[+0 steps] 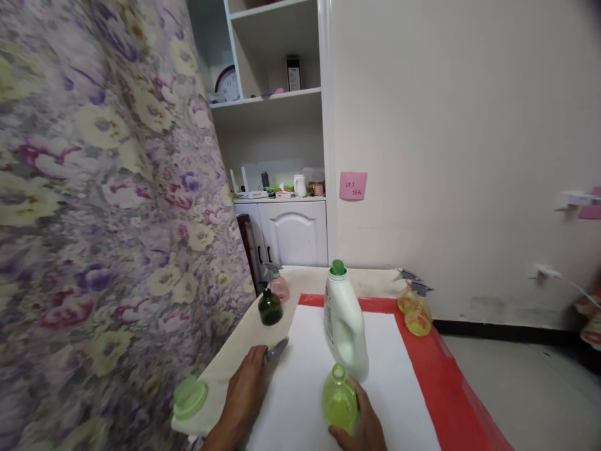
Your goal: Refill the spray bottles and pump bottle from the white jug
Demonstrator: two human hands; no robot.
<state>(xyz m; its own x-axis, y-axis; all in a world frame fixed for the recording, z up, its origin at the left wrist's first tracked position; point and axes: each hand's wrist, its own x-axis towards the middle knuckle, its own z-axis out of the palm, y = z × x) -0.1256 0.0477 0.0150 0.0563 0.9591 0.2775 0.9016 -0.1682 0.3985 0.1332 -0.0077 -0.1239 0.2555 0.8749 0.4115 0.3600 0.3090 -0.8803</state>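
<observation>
My right hand (pixel 366 421) is wrapped round a yellow-green spray bottle (pixel 339 401), which stands upright with its neck uncovered. My left hand (pixel 248 385) is closed on a grey spray head (pixel 277 349) at the left edge of the white sheet (pixel 300 388). Just behind the spray bottle rises a large pale green jug (pixel 345 319) with a handle and a green spout, its cap off. A light green cap (pixel 190 397) lies near the table's left corner, apart from my left hand.
A dark green pump bottle (pixel 270 307) and a pink spray bottle (pixel 280 288) stand at the back left. Yellow spray bottles (pixel 417 318) with grey heads are at the back right, on the red cloth (pixel 436 376). A floral curtain (pixel 117 219) hangs along the left.
</observation>
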